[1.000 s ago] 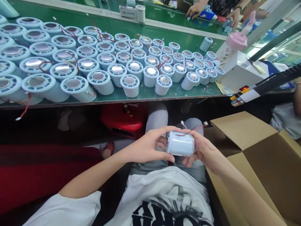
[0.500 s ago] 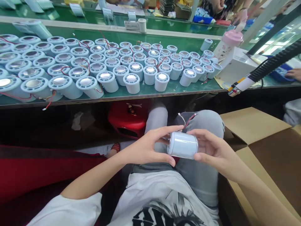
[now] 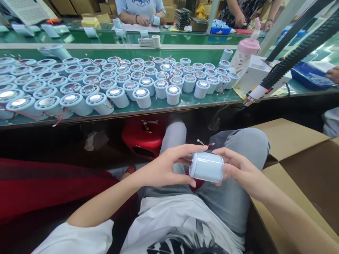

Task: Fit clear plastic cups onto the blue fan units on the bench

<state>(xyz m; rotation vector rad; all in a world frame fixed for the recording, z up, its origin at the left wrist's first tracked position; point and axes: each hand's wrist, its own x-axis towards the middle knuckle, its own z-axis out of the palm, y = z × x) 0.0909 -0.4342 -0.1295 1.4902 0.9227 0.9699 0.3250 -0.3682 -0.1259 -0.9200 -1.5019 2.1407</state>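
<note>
Pale-blue plastic cylinder (image 3: 207,167) is held sideways over the lap, clasped betw. left hand (image 3: 169,165) & right hand (image 3: 237,170); judged light, rigid, smooth, best gripped by ends, thin wires (image 3: 203,143) spared.

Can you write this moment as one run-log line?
left hand: holds pale blue plastic cylinder, left end | right hand: holds right end | where: over lap, below green workbench | nearby: open brown cardboard box
</note>
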